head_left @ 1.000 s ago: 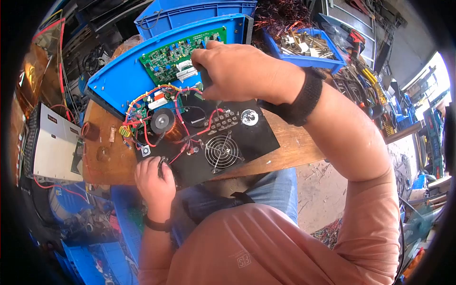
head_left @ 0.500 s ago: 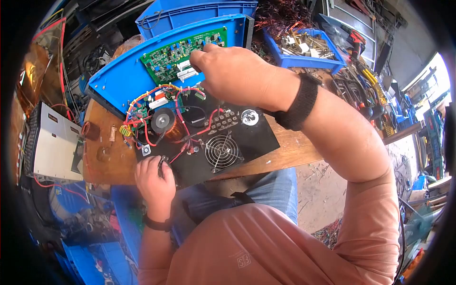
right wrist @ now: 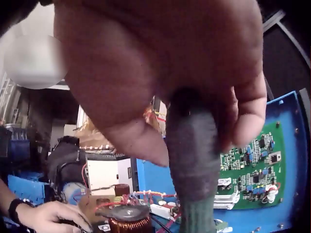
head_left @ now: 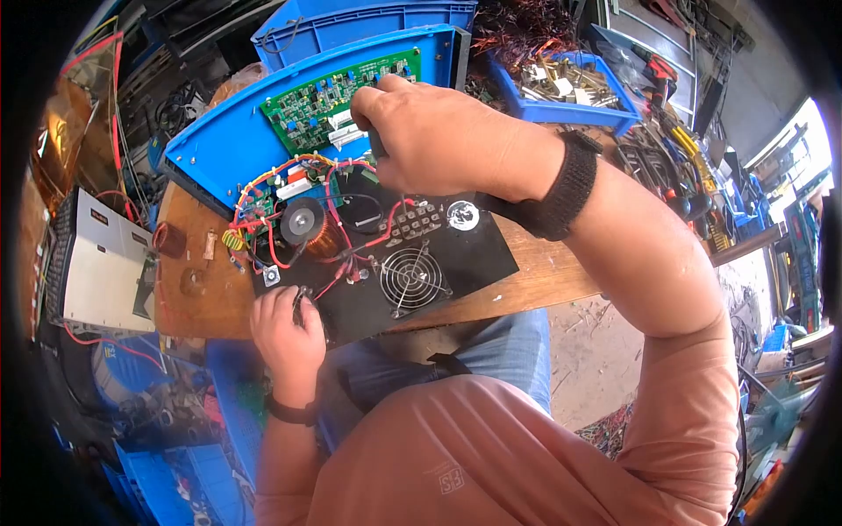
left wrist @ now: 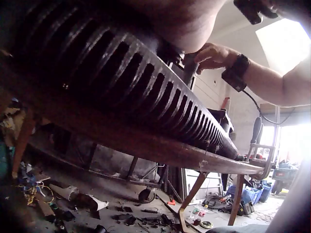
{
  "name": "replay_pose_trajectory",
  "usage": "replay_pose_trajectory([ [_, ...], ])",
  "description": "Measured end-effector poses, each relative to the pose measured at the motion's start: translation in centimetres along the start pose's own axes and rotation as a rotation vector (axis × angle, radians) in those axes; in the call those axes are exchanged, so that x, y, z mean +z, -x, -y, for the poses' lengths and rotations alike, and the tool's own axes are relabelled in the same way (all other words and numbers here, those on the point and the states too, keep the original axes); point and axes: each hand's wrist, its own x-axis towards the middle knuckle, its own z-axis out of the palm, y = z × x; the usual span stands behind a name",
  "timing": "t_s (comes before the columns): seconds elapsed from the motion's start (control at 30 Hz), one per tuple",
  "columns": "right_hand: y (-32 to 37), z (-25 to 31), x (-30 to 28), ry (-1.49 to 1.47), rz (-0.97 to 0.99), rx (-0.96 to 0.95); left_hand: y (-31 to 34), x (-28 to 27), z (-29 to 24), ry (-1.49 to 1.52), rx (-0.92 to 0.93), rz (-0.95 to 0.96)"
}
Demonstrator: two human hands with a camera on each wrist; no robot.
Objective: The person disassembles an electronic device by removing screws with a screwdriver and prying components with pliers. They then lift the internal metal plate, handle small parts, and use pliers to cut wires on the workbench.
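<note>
In the head view the right hand (head_left: 425, 131) is over the far part of a black metal chassis (head_left: 351, 311), in front of a green circuit board (head_left: 307, 101). Its fingers and thumb grip a dark, ribbed tool handle (right wrist: 194, 160), which points down in the right wrist view; the tool's tip is hidden. At the chassis's near left corner, the left hand (head_left: 289, 337) curls its fingers round the edge, with the thumb beside a dark part. The left wrist view shows the chassis's slotted side (left wrist: 160, 87) under that hand. A copper coil (head_left: 323, 245) stands between the hands.
The chassis lies on a wooden table (head_left: 535, 263). A blue panel (head_left: 210, 149) carries the circuit board. Beyond it are blue bins (head_left: 368, 35); a blue tray (head_left: 561, 114) of metal pieces and many hand tools lie at the right. A white-fronted unit (head_left: 101, 263) is at the left.
The right hand has turned one way and back at nearly the same place; the handle went out of sight behind it and shows again. The left hand has stayed put.
</note>
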Motion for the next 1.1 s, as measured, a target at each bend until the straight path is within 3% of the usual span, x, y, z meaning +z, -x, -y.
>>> replay_pose_trajectory([
  [0.07,-0.1,0.9,-1.2,0.012,0.087,0.106,-0.1,0.0,-0.1,-0.001,-0.001,0.002],
  [0.17,-0.4,1.0,-1.4,0.060,0.147,0.084,0.0,0.0,0.0,-0.004,-0.006,0.006],
  [0.27,-0.3,0.5,-1.1,0.021,0.157,0.017,0.2,0.2,0.2,-0.001,-0.002,0.010],
  [0.37,0.1,0.3,-0.6,0.049,0.040,0.040,0.0,0.2,0.2,-0.004,0.000,0.010],
  [0.47,-0.5,0.9,-1.3,0.020,0.195,0.136,-0.1,0.1,0.0,-0.007,-0.001,0.004],
  [0.67,-0.1,0.2,-0.2,-0.049,0.057,-0.046,0.1,0.0,0.1,-0.007,-0.011,0.010],
  [0.77,0.1,0.6,-0.4,0.120,-0.001,0.025,0.2,0.3,0.4,0.003,-0.013,0.017],
  [0.87,-0.8,2.0,-3.1,0.111,0.322,0.237,0.2,0.2,0.3,0.005,-0.019,0.019],
  [1.07,-0.1,-1.1,0.0,0.023,-0.009,-0.075,0.1,0.2,0.3,-0.003,-0.025,0.028],
  [1.1,-0.1,-1.1,0.0,0.065,-0.020,-0.056,0.2,0.2,0.2,-0.003,-0.028,0.029],
])
